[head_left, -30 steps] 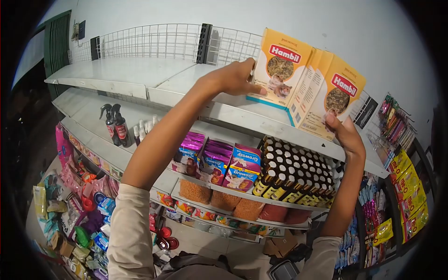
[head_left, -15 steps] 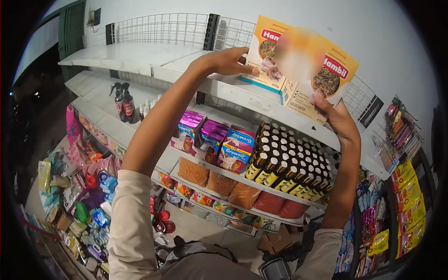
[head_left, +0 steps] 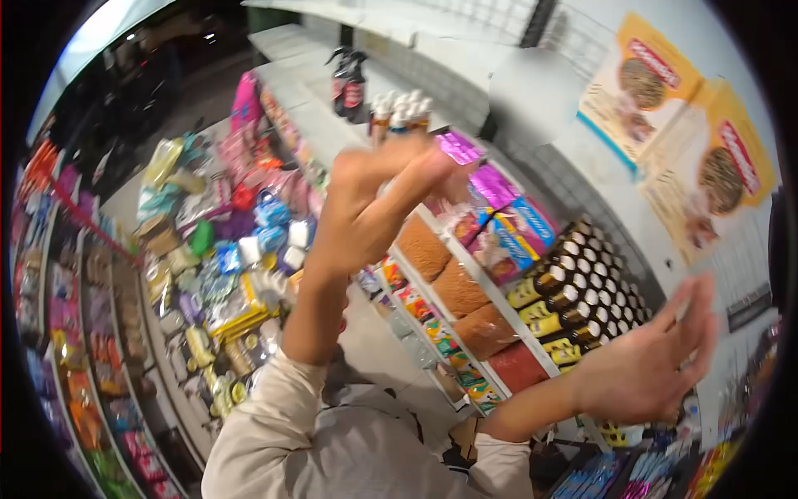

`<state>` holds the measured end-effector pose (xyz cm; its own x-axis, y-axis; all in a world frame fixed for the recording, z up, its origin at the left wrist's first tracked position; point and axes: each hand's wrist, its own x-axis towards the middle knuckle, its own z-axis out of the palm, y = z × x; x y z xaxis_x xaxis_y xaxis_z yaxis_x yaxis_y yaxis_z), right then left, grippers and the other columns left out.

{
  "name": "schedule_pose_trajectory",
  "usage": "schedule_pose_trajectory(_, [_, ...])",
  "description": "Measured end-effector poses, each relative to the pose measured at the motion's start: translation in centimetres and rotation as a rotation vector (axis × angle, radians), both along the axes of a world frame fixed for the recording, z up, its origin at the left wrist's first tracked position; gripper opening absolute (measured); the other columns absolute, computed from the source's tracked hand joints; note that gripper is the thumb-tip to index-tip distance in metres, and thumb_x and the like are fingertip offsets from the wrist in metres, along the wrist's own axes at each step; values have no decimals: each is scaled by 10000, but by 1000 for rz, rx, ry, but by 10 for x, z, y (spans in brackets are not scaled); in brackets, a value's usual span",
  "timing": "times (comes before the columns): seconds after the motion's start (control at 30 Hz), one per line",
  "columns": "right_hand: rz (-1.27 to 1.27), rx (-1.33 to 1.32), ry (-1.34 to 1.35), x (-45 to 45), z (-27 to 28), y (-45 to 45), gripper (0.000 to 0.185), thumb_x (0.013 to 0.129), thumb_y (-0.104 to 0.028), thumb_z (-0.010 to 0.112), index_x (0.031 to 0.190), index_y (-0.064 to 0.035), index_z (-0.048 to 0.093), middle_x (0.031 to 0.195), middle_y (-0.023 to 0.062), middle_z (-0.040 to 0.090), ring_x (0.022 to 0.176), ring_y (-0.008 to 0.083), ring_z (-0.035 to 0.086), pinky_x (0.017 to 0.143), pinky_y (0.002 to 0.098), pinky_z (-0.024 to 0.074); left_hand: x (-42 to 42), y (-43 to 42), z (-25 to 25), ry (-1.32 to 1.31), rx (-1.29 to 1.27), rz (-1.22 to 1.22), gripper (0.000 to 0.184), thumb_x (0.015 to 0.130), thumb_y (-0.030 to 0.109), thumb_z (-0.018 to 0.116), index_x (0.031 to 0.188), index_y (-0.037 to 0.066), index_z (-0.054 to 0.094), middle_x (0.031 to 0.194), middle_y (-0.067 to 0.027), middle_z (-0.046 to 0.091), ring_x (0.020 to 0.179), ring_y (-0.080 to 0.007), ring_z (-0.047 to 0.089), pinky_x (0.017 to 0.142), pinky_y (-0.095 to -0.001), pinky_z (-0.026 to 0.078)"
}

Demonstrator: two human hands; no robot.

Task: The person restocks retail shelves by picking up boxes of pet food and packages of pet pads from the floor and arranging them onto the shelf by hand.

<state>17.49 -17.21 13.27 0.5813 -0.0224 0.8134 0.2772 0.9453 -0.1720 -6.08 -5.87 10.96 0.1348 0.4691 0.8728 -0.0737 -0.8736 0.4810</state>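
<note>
Two yellow-and-white Hambil boxes, a left box point(head_left: 636, 87) and a right box point(head_left: 715, 170), stand side by side on the white top shelf point(head_left: 461, 62). My right hand point(head_left: 644, 370) is below the right box, apart from it, with fingers stretched out and nothing held. In front of the middle shelf, my left hand point(head_left: 374, 204) is blurred by motion. Its fingers look loosely bent and apart, with nothing visible in them. Behind its fingertips are purple shiny packets point(head_left: 492, 187), partly hidden.
Dark bottles with white caps point(head_left: 594, 279) stand in rows beside Growssy boxes point(head_left: 515, 237). Bags of orange-brown grains point(head_left: 461, 291) line a lower shelf. Two black spray bottles point(head_left: 353, 87) stand farther left. Mixed packaged goods point(head_left: 224, 258) are piled at the left.
Both hands have let go of the Hambil boxes and dropped away from them. The view has turned left and down, so the boxes now appear farther right.
</note>
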Motion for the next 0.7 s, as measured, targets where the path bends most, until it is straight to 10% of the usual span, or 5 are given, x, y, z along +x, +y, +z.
schedule_pose_trajectory(0.07, [212,-100,-184,-23,-55,27,674,975,-422,248,1232,166,456,1249,364,507,1271,481,415,1102,555,318,-37,-21,-59,-206,-403,-343,543,1017,452,380,1146,-6,642,932,-155,696,893,-228,670,762,-306,499])
schedule_pose_trajectory(0.23, [382,-639,-841,-195,-185,110,735,984,-514,249,1492,15,203,1559,220,166,1453,338,145,1160,482,83,-41,-4,-136,-624,-824,-286,768,971,633,252,1349,6,483,1263,-197,578,1175,-270,565,1008,-370,392])
schedule_pose_trajectory(0.33, [742,-707,-792,-239,-263,157,725,987,-560,249,1508,-57,212,1574,223,78,1463,364,73,1144,508,119,-81,28,-187,-730,-1113,-26,881,928,711,154,1443,25,354,1459,-195,388,1282,-267,462,1109,-397,243])
schedule_pose_trajectory(0.5, [934,-1371,-780,-288,-382,212,671,999,-531,287,1478,-61,288,1476,231,331,1377,329,322,1072,397,304,-152,85,-259,-587,-1121,299,744,967,623,287,1344,14,493,1293,-166,571,1136,-217,556,980,-336,409])
schedule_pose_trajectory(0.7, [1069,-1898,-736,-320,-625,294,560,999,-493,377,1315,-54,521,1175,141,631,1084,241,609,900,360,461,-215,164,-503,-710,-1340,76,354,988,339,503,860,47,656,1044,-114,694,877,-156,649,779,-277,493])
